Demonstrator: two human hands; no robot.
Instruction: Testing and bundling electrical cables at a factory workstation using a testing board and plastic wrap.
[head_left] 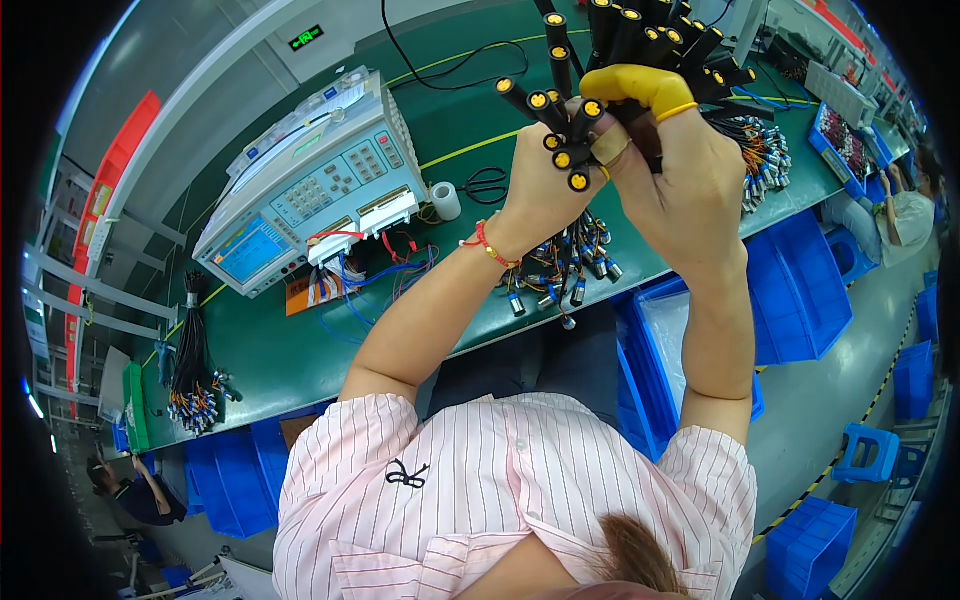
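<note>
I see the left hand (545, 185) clutching black cables (580, 128) above a green table (455, 110); the right hand's (690, 185) hold, I can't tell; tester (325, 190) at ten o'clock, blue bin (797, 290) at three.

Matt black plastic connectors (563, 160), shiny metal plugs (578, 293)

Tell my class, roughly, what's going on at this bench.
A person in a pink striped shirt has the left hand around a cluster of black connectors with orange faces. The right hand, with a yellow finger cover, is up against the same cluster; its exact grip is hidden. On the green bench, a testing instrument stands to the left, and black-handled scissors lie beside a white roll.
</note>
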